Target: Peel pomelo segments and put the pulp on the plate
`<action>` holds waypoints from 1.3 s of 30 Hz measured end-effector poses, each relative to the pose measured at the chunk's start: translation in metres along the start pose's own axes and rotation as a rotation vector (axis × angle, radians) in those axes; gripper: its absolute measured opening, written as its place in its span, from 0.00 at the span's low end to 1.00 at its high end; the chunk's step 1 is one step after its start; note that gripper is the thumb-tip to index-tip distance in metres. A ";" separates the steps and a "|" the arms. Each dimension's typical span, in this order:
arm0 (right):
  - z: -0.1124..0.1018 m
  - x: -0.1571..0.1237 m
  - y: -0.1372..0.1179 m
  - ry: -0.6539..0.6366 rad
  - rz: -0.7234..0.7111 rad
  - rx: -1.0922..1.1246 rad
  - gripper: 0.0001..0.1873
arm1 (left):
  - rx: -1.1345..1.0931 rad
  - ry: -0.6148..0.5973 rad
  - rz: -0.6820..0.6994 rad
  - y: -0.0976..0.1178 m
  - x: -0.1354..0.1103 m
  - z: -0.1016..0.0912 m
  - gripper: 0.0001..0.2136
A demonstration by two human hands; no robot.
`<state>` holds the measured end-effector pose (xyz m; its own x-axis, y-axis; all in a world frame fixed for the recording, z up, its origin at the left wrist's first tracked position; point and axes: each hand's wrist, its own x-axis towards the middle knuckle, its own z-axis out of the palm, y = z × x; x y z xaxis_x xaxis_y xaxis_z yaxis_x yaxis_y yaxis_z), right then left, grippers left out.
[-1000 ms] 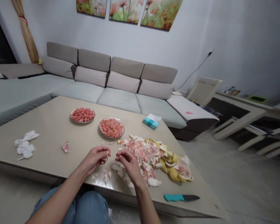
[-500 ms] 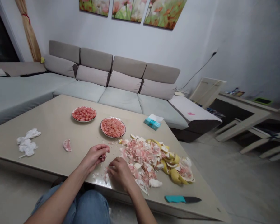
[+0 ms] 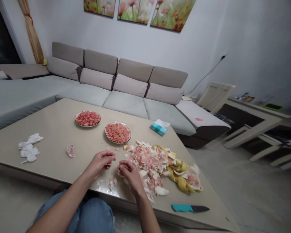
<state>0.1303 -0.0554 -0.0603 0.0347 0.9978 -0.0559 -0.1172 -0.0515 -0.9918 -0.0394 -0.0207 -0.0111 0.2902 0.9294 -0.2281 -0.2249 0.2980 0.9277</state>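
Observation:
Over the near edge of the beige table [image 3: 50,129], my left hand [image 3: 100,162] is curled round a small pink piece of fruit that barely shows. My right hand [image 3: 129,173] is close beside it, fingers pinched together near that same piece. A heap of pink and white peel scraps [image 3: 150,163] lies just right of my hands, with yellow rind [image 3: 180,176] beyond it. Small white scraps [image 3: 111,184] lie under my hands. Two plates of peeled pink fruit [image 3: 87,118] [image 3: 117,132] stand further back. One unpeeled segment [image 3: 70,150] lies to the left.
A knife with a teal handle [image 3: 190,208] lies near the table's front right edge. Crumpled white tissues [image 3: 29,147] sit at the left, a teal tissue pack [image 3: 159,127] at the far edge. A grey sofa [image 3: 126,94] runs behind the table.
My right hand dropped to the scraps on the table half a second ago and has come back up beside my left hand. My left hand has hardly moved.

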 end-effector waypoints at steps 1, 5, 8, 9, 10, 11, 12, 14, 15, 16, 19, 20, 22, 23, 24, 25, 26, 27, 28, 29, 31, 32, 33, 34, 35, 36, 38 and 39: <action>0.004 0.000 0.002 0.009 0.031 0.102 0.13 | 0.024 -0.004 0.009 -0.001 0.000 0.001 0.15; 0.025 0.005 0.015 0.033 0.120 0.452 0.11 | 0.142 -0.028 0.066 -0.004 0.001 0.006 0.14; 0.034 0.011 0.024 0.046 0.177 0.635 0.07 | 0.213 -0.051 0.100 -0.007 0.002 0.007 0.12; 0.035 0.012 0.026 0.053 0.193 0.682 0.06 | 0.225 -0.054 0.104 -0.008 0.003 0.006 0.11; 0.035 0.013 0.027 0.061 0.208 0.724 0.06 | 0.230 -0.056 0.107 -0.008 0.003 0.006 0.11; 0.034 0.013 0.028 0.070 0.221 0.761 0.07 | 0.230 -0.059 0.108 -0.008 0.004 0.005 0.11; 0.034 0.013 0.028 0.080 0.232 0.792 0.08 | 0.223 -0.061 0.107 -0.008 0.004 0.005 0.12; 0.032 0.011 0.028 0.094 0.253 0.838 0.10 | 0.191 -0.064 0.101 -0.006 0.004 0.004 0.13; 0.031 0.010 0.027 0.099 0.262 0.853 0.11 | 0.165 -0.059 0.096 -0.005 0.004 0.004 0.14; 0.030 0.009 0.027 0.103 0.270 0.863 0.12 | 0.134 -0.048 0.091 -0.004 0.004 0.003 0.15; 0.023 0.009 0.024 0.121 0.287 0.864 0.12 | 0.009 0.020 0.079 -0.003 0.004 0.001 0.18; 0.020 0.012 0.022 0.129 0.290 0.854 0.13 | -0.042 0.049 0.076 -0.004 0.005 0.000 0.18; 0.012 0.024 0.015 0.148 0.285 0.820 0.14 | -0.152 0.096 0.069 -0.005 0.006 -0.002 0.17; 0.009 0.034 0.009 0.158 0.274 0.798 0.14 | -0.206 0.110 0.064 -0.006 0.007 -0.002 0.16; 0.006 0.047 0.002 0.168 0.257 0.771 0.13 | -0.256 0.118 0.059 -0.006 0.008 -0.002 0.14; 0.005 0.062 -0.008 0.175 0.232 0.742 0.11 | -0.298 0.120 0.052 -0.007 0.009 -0.002 0.12; 0.005 0.080 -0.019 0.177 0.202 0.712 0.10 | -0.332 0.118 0.044 -0.007 0.010 -0.002 0.09; 0.006 0.099 -0.031 0.182 0.168 0.678 0.13 | -0.358 0.114 0.036 -0.007 0.011 -0.001 0.06; 0.009 0.118 -0.043 0.185 0.128 0.644 0.14 | -0.378 0.109 0.029 -0.007 0.011 0.000 0.04; 0.012 0.136 -0.056 0.190 0.087 0.606 0.15 | -0.392 0.106 0.024 -0.007 0.012 0.001 0.03; 0.017 0.162 -0.075 0.204 0.014 0.524 0.16 | -0.405 0.105 0.021 -0.008 0.012 0.001 0.03; 0.019 0.169 -0.081 0.208 -0.019 0.481 0.16 | -0.406 0.109 0.021 -0.008 0.012 0.001 0.03; 0.019 0.171 -0.084 0.209 -0.047 0.438 0.16 | -0.405 0.113 0.022 -0.008 0.012 0.001 0.03; 0.018 0.168 -0.083 0.205 -0.071 0.394 0.15 | -0.400 0.116 0.023 -0.008 0.012 0.001 0.04; 0.015 0.159 -0.079 0.198 -0.092 0.349 0.15 | -0.394 0.117 0.025 -0.008 0.011 0.000 0.04; 0.012 0.147 -0.073 0.189 -0.110 0.302 0.15 | -0.387 0.116 0.028 -0.007 0.011 -0.001 0.06; 0.004 0.113 -0.057 0.172 -0.123 0.201 0.14 | -0.374 0.107 0.044 -0.006 0.009 -0.003 0.10; 0.002 0.094 -0.049 0.157 -0.124 0.150 0.14 | -0.369 0.099 0.056 -0.005 0.009 -0.004 0.12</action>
<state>0.1376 0.0411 -0.0165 0.2106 0.9769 0.0367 -0.2482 0.0898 -0.9645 -0.0394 -0.0132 -0.0188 0.1805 0.9577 -0.2240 -0.5625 0.2873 0.7753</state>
